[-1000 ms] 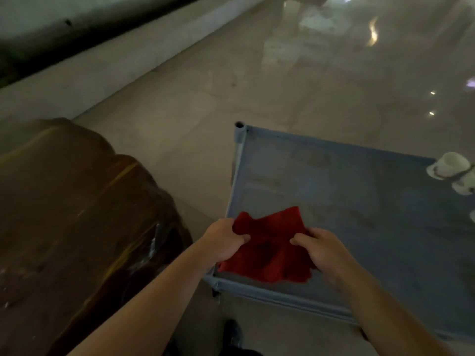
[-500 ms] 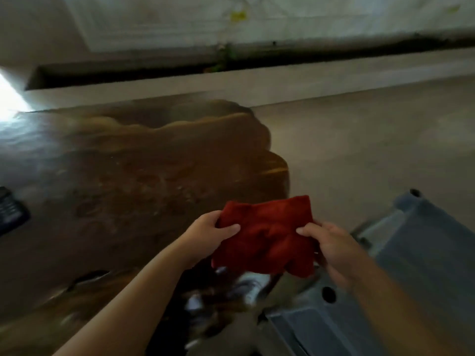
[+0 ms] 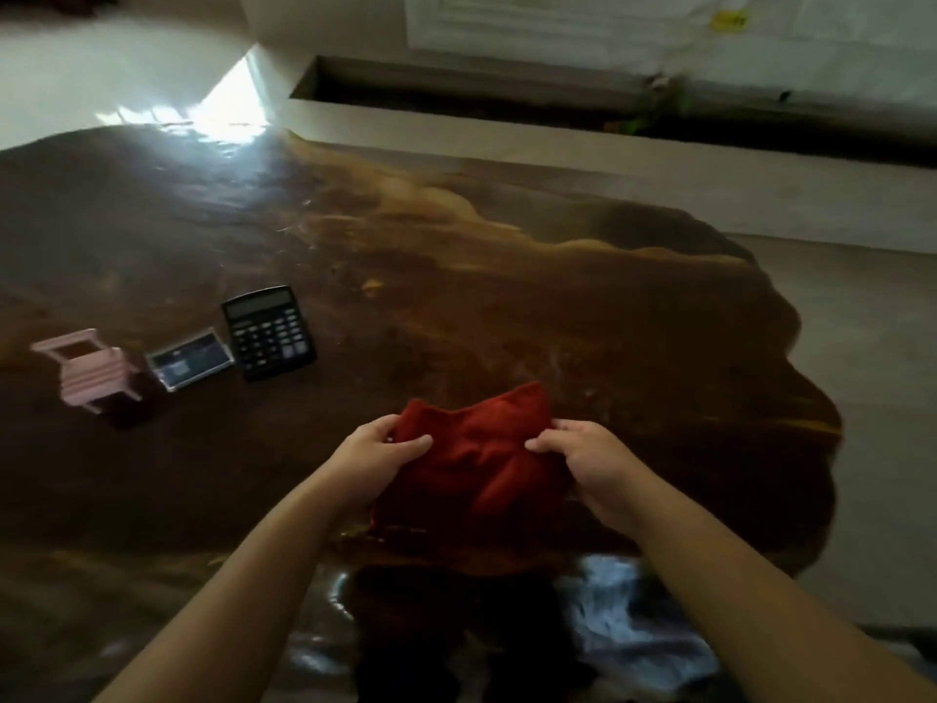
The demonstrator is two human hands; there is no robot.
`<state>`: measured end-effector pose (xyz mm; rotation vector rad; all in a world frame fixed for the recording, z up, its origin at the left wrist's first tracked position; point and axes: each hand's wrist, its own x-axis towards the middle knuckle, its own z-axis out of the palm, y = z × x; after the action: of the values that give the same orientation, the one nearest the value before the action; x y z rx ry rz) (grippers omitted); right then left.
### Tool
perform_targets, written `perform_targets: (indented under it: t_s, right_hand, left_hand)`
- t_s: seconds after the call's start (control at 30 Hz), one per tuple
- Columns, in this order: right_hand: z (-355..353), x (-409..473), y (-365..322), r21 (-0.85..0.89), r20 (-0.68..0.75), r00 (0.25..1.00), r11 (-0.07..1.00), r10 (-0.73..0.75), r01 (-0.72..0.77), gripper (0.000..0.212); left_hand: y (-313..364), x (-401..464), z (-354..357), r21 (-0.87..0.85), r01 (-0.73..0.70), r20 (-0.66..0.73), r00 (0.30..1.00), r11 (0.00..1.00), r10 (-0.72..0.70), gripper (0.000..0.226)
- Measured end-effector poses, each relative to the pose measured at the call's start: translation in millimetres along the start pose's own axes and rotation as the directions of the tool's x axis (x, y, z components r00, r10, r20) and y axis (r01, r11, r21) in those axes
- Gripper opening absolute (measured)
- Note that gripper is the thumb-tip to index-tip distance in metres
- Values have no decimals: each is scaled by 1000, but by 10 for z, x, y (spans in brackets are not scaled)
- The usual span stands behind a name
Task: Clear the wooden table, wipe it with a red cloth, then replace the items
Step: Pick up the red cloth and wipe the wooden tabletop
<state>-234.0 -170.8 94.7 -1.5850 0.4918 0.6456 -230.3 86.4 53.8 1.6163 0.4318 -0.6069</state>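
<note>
Head view: red cloth (image 3: pixel 476 459) pinched between both hands' fingers (image 3: pixel 416 441).

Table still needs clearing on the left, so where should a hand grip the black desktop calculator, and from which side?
Take the black desktop calculator by its two long side edges, from above. It lies flat on the wooden table; its right side is open, while a clear card holder sits close to its left.
</note>
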Motion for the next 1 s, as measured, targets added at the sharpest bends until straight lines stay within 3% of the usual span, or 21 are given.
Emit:
perform_targets:
  t_s: [0.23,0.33,0.4,0.47,0.57,0.63,0.73,0.83,1.0]
  right_hand:
    - [694,908,-410,8,7,1000,1000,-12,12,24]
    - [818,1301,-407,-273,-87,993,960,-85,58,42]
    - [893,1526,-325,-611,-164,965,789,-203,62,55]
    - [1039,1681,-189,-753,-97,932,638,-350,162,59]
    - [1374,1887,52,-827,144,891,442,-431,348,62]
    - [1641,2034,181,-878,235,892,310,-385,365,67]
    - [1958,2236,355,-938,268,911,132,-313,321,73]
    - [2140,2361,485,-965,241,897,11,-370,263,76]
    - [2360,2718,251,-912,405,804,-134,-434,387,76]
  left_hand:
    - [73,663,-985,-125,-14,-69,998,992,5,27]
    - [21,1015,-1164,49,-69,-208,975,996,78,29]
    - [-57,1200,-1259,354,-50,-330,928,934,174,47]
    - [-186,1298,-1352,532,38,-394,896,846,207,65]
    - [-429,1326,-1456,632,161,-439,881,758,178,75]
    - [-582,1296,-1508,681,232,-465,869,695,166,80]
    - [-728,1233,-1573,705,319,-497,859,633,120,85]
    - [-823,1185,-1616,733,332,-490,863,594,121,86]
    - [-854,1129,-1650,751,316,-479,865,580,150,86]
